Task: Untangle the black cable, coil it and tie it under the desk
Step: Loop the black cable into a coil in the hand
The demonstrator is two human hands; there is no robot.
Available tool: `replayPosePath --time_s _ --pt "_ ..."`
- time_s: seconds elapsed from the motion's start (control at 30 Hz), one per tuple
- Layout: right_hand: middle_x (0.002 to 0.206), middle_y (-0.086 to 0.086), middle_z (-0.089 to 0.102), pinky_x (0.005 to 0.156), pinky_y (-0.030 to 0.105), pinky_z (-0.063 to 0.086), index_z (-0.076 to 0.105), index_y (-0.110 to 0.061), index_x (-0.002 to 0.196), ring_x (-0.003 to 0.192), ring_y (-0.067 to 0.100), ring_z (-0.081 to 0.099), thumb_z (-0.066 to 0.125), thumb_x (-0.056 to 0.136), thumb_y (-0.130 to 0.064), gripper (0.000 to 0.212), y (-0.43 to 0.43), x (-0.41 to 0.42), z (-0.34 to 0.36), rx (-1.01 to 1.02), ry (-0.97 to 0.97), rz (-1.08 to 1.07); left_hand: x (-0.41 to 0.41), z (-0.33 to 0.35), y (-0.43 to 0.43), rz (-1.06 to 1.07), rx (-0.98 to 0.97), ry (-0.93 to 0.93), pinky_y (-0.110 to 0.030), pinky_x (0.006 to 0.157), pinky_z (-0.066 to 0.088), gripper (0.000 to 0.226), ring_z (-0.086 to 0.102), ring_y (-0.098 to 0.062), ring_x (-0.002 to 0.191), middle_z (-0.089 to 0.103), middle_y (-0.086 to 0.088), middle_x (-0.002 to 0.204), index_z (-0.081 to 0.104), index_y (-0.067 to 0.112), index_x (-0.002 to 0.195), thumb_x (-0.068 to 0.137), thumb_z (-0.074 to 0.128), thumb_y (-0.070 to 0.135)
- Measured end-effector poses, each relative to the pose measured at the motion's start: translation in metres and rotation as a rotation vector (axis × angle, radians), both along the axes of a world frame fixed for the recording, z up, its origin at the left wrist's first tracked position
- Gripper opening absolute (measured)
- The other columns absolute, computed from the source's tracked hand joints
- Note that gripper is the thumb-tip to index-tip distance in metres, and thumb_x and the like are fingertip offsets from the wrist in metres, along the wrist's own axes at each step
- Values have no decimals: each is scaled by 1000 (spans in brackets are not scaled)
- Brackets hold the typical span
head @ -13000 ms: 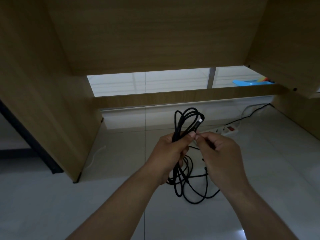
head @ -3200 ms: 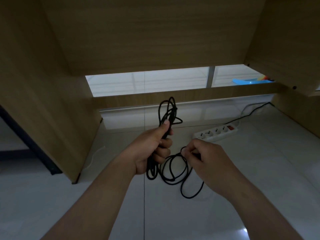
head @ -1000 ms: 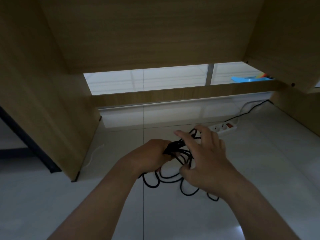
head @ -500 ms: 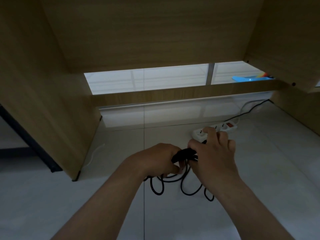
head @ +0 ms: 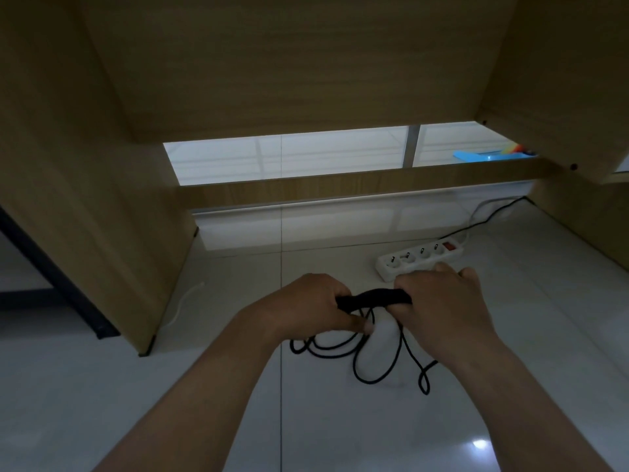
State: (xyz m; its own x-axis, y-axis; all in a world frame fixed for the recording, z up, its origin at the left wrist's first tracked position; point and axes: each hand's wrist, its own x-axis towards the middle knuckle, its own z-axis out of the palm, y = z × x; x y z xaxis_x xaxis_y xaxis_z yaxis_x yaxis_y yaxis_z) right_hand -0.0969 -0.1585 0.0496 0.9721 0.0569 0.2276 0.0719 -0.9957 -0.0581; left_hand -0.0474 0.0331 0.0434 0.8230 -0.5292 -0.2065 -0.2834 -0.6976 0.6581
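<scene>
The black cable [head: 372, 298] is gathered into a short bundle held level between my two hands, just above the white floor under the desk. My left hand [head: 311, 306] grips the bundle's left end with curled fingers. My right hand [head: 446, 301] grips its right end the same way. Below the hands, several loose loops of the black cable [head: 360, 357] trail on the tiles. The cable's ends are hidden inside my fists.
A white power strip [head: 420, 262] with a red switch lies on the floor just behind my right hand, its dark cord running to the back right. Wooden desk side panels [head: 85, 199] stand left and right, a low crossbar [head: 340, 189] behind. A thin white wire [head: 183, 304] lies by the left panel.
Over the last second my right hand went from spread fingers to a grip on the bundle. Both hands then drew slightly apart, stretching the bundle out level between them.
</scene>
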Motion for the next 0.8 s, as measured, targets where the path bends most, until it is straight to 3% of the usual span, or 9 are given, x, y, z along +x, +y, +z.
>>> replayPosePath --time_s 0.13,0.27,0.3,0.37,0.43,0.47,0.53,0.7,0.8 --pt "55 -13 34 68 31 14 39 -31 62 67 13 37 45 90 -53 35 6 0 -2 3 -35 17 1 0 6 20 -24 -61 -17 40 24 46 37 -1 41 41 15 44 51 28 50 77 70 60" --pt "60 -12 47 68 31 20 37 -31 66 61 15 39 43 95 -47 34 16 -3 -9 -17 4 54 0 -1 11 -56 196 -210 -14 43 33 43 46 -1 45 54 8 57 57 23 60 87 61 57" --pt "64 -13 50 68 31 21 36 -31 65 61 14 39 42 96 -47 35 17 -3 -10 -10 17 65 0 -1 11 -70 206 -216 -12 46 35 35 49 -1 51 61 4 66 63 21 68 89 62 49" --pt "66 -15 50 69 31 23 34 -31 64 60 14 38 41 97 -47 37 18 -3 -10 0 12 71 -2 0 9 -80 148 -249 -7 55 39 17 57 -11 71 70 -4 94 71 16 104 93 64 27" --pt "66 -11 55 69 31 24 38 -30 65 60 15 40 42 96 -47 36 15 -1 -9 18 -8 45 -5 0 4 -37 44 -272 -14 73 49 41 64 -15 86 68 -3 111 58 20 133 92 66 18" --pt "66 -10 57 69 30 24 41 -29 67 61 14 41 42 96 -47 35 12 -1 -9 21 -3 28 -7 0 1 -7 -7 -268 -24 77 53 44 66 -16 85 69 -3 108 57 24 133 91 67 21" --pt "65 -11 50 70 30 22 42 -31 69 63 14 41 42 96 -47 32 6 0 -8 -6 14 -1 -11 0 -6 -13 -44 -278 -34 69 55 26 64 -12 71 69 1 89 65 25 114 90 69 30" --pt "63 -11 37 67 31 19 34 -29 58 70 13 37 53 90 -43 40 -2 2 -9 -22 -33 -31 -20 -3 -15 -107 40 -252 -27 50 34 34 44 -5 51 52 7 66 57 20 90 92 55 54" --pt "78 -6 39 68 30 25 52 -25 74 79 14 36 63 84 -39 20 -1 1 -8 51 -69 4 -21 -3 -14 -96 46 -179 -25 49 33 39 42 -4 50 51 5 64 55 18 80 97 46 52"
